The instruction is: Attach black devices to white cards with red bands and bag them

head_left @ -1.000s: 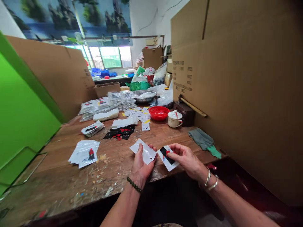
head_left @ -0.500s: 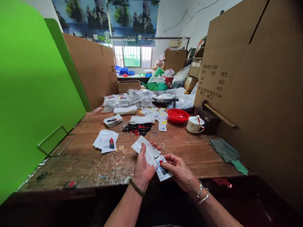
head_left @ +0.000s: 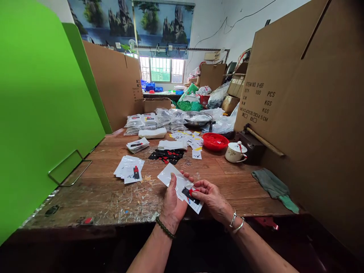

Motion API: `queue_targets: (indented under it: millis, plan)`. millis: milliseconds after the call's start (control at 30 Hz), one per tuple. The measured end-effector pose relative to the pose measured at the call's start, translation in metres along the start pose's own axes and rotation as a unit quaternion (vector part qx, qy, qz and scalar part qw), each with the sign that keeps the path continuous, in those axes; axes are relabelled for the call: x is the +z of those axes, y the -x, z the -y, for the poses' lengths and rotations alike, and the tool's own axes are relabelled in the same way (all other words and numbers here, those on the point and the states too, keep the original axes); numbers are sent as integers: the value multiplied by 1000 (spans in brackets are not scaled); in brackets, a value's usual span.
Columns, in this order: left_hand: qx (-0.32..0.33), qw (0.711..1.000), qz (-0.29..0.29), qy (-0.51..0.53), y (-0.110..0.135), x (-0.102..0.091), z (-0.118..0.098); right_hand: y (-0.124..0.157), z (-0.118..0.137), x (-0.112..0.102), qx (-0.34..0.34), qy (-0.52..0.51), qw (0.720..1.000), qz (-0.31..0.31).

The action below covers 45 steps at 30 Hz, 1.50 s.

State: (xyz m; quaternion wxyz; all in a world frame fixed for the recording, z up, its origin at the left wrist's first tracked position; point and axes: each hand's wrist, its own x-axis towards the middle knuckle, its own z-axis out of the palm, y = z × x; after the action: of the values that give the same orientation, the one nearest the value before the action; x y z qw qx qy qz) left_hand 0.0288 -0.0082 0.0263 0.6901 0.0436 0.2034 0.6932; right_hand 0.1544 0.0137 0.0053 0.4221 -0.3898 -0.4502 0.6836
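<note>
My left hand (head_left: 173, 201), wearing a dark bead bracelet, is closed on a small white plastic bag (head_left: 171, 175), thumb on top and fingers beneath. Against the bag's near right end lies a printed card (head_left: 198, 208) with a black-and-red piece (head_left: 190, 195) on it. My right hand (head_left: 212, 199) pinches the card and the red part between thumb and fingers. How much of the card sits inside the bag I cannot tell. Beyond my hands is a heap of black and red pieces (head_left: 165, 155). Packed cards (head_left: 129, 170) lie to the left.
Behind the heap are white bag stacks (head_left: 172, 145), scattered small cards (head_left: 193, 140) and filled clear bags (head_left: 156, 120). A red bowl (head_left: 215, 141), lidded cup (head_left: 236, 152) and grey-green cloth (head_left: 273, 185) are on the right. Cardboard (head_left: 298, 113) and a green panel (head_left: 36, 94) flank the table.
My right hand has brought the card up and left, further over the bag's end. The black-and-red piece now lies turned across it. The view has shifted slightly.
</note>
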Motion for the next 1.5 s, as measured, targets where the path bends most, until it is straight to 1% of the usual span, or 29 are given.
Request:
queue_targets:
  millis: [267,367,433,567,633,700,767,800,867,967,1033,1133,1167,1267,1300,1333,1433,1500]
  plan:
    - [18,1000,6,3,-2,2,2,-5,-1,-1,-13,-25,1000,-3]
    - [7,1000,12,-4,-3,2,5,-7,-4,1,-40,-33,998,-38]
    - [4,1000,5,-3,-3,2,9,-9,-7,3,-51,-29,996,-59]
    - [16,1000,-21,-9,-4,1,18,-15,-13,7,-57,-29,996,-58]
    - [31,999,-36,-7,-5,0,22,-20,-15,9,-74,-31,993,-81]
    - [44,998,-44,2,-7,-3,23,-23,-15,12,-87,-10,989,-117]
    - [37,998,-53,14,-9,-5,21,-23,-15,14,-91,20,987,-132]
    - [31,998,-59,20,-10,-6,19,-22,-16,15,-88,31,988,-125]
    - [23,997,-68,32,-11,-8,15,-19,-17,15,-82,33,992,-91]
    - [23,997,-61,42,-12,-9,13,-16,-19,17,-52,10,997,-51]
    - [28,997,-64,39,-13,-10,14,-16,-19,20,-36,3,998,-60]
    - [32,996,-74,25,-14,-12,13,-18,-18,22,-38,2,996,-81]
    - [32,997,-69,20,-14,-12,12,-19,-18,22,-36,0,997,-74]
    - [40,998,-47,19,-15,-13,8,-18,-20,21,-20,2,999,-26]
    - [46,998,-45,21,-15,-13,8,-19,-21,21,-17,3,1000,-21]
    - [50,997,-46,24,-15,-13,8,-19,-22,22,-17,3,999,-29]
    - [51,997,-52,26,-13,-10,13,-20,-23,26,-21,-11,996,-84]
    - [53,997,-58,20,-11,-8,16,-20,-22,30,-11,-15,996,-92]
